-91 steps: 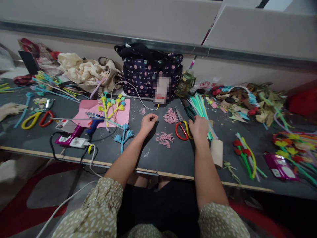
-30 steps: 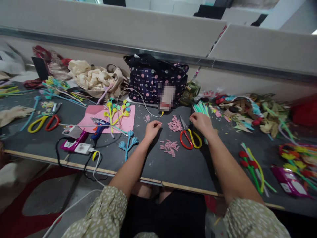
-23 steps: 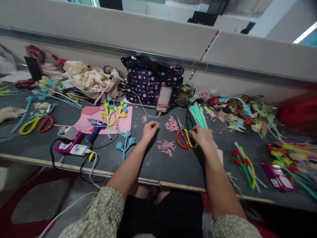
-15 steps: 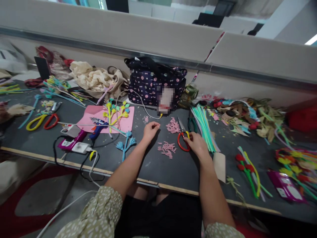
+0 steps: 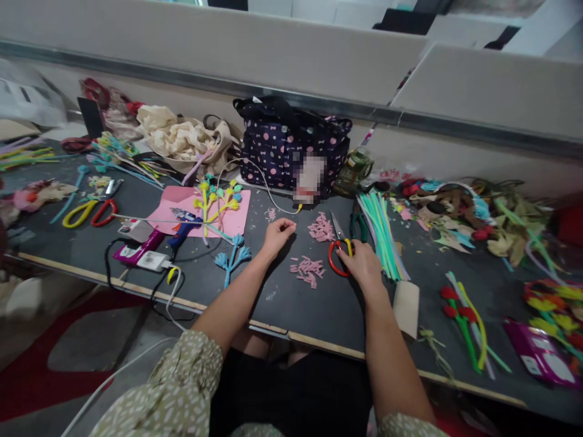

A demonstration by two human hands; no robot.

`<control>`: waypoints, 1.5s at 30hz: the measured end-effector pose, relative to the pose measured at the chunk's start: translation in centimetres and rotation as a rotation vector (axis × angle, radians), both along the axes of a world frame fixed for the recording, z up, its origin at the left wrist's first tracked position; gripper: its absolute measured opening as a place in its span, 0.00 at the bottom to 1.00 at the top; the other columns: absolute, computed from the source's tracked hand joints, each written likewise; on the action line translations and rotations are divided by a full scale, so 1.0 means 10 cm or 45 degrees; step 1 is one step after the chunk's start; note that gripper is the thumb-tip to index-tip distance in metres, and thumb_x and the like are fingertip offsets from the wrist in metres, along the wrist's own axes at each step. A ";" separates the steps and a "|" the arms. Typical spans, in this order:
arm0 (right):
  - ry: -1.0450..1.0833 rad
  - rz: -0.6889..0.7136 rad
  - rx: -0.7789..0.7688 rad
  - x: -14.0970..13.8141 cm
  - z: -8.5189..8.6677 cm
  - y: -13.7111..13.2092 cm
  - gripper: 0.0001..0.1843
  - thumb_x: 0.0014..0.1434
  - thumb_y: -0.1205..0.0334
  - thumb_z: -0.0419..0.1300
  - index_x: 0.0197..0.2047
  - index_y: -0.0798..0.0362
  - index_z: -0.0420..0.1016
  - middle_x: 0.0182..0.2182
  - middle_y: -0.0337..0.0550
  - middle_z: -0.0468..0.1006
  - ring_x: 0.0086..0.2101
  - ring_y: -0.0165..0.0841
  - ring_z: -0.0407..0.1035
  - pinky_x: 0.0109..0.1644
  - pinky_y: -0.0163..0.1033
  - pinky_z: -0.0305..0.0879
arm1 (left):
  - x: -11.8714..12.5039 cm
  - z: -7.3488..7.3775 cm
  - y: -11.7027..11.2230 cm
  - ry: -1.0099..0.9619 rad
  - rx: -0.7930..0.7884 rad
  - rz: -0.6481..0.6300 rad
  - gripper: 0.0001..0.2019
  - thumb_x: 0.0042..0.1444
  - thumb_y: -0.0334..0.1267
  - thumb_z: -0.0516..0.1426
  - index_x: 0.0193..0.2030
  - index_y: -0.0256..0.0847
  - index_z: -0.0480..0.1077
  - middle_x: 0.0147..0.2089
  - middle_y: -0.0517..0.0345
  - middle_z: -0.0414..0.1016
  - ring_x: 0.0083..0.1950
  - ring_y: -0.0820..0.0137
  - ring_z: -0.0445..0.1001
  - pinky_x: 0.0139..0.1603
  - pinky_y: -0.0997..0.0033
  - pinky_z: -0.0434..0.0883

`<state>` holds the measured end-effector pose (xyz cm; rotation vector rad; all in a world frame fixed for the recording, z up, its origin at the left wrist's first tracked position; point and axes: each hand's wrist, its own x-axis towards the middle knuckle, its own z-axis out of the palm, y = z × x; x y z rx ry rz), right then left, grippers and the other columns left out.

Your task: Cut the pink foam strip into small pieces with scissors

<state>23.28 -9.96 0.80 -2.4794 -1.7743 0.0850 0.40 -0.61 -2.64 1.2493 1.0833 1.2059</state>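
Observation:
My right hand (image 5: 364, 267) lies over the handles of the red-and-yellow scissors (image 5: 337, 246) on the dark table (image 5: 319, 303), its fingers curled onto the loops. My left hand (image 5: 279, 233) rests on the table in a loose fist with fingertips pinched together; what they hold is too small to see. Two heaps of pink cut scraps (image 5: 308, 269) lie between my hands, a further one (image 5: 321, 228) beyond. A bundle of mint-green pipe cleaners (image 5: 382, 233) lies just right of the scissors. A blue pipe-cleaner sprig (image 5: 231, 258) sits left of my left forearm.
A polka-dot bag (image 5: 291, 149) stands at the back with a cable running from it. At left are pink paper (image 5: 182, 212), a glue gun (image 5: 184, 221), a charger (image 5: 139, 255) and another pair of scissors (image 5: 88, 212). Craft flowers and scraps crowd the right; a cardboard tube (image 5: 405, 306) lies by my right wrist.
My right hand came back from the green pipe cleaners and settled onto the scissors' handles. My left hand stayed put.

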 end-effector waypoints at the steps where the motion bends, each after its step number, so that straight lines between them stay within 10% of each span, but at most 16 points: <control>1: 0.000 -0.003 0.006 -0.01 0.00 0.00 0.26 0.62 0.43 0.53 0.52 0.54 0.71 0.43 0.53 0.74 0.41 0.42 0.72 0.38 0.39 0.61 | 0.00 0.00 0.00 0.001 -0.006 0.004 0.12 0.43 0.44 0.63 0.30 0.38 0.73 0.24 0.62 0.69 0.25 0.76 0.63 0.26 0.76 0.61; 9: 0.113 -0.038 0.128 0.02 -0.03 0.02 0.22 0.57 0.46 0.56 0.44 0.54 0.75 0.35 0.50 0.78 0.35 0.40 0.72 0.36 0.39 0.61 | 0.01 0.07 -0.03 -0.144 -0.067 -0.004 0.14 0.42 0.46 0.65 0.30 0.38 0.72 0.24 0.63 0.67 0.25 0.76 0.63 0.26 0.75 0.62; 18: 1.341 -0.292 0.533 0.22 -0.09 0.02 0.36 0.40 0.42 0.67 0.46 0.59 0.75 0.26 0.39 0.73 0.20 0.27 0.62 0.20 0.33 0.58 | 0.00 0.16 -0.04 -0.292 -0.187 -0.022 0.20 0.37 0.49 0.68 0.32 0.38 0.72 0.29 0.60 0.72 0.27 0.76 0.67 0.27 0.76 0.66; 24: 2.011 -0.043 0.418 0.02 0.09 -0.07 0.27 0.43 0.50 0.71 0.46 0.48 0.73 0.26 0.30 0.68 0.17 0.20 0.55 0.13 0.26 0.50 | -0.02 0.14 -0.02 -0.368 -0.209 -0.026 0.20 0.37 0.48 0.68 0.33 0.37 0.73 0.30 0.58 0.73 0.27 0.77 0.67 0.28 0.76 0.65; 45: 1.713 0.253 0.325 -0.17 -0.13 -0.03 0.28 0.44 0.63 0.57 0.51 0.51 0.64 0.26 0.33 0.71 0.20 0.27 0.65 0.20 0.31 0.62 | -0.04 0.13 0.00 -0.415 -0.235 -0.044 0.20 0.36 0.46 0.70 0.34 0.36 0.75 0.30 0.56 0.75 0.26 0.78 0.67 0.28 0.77 0.65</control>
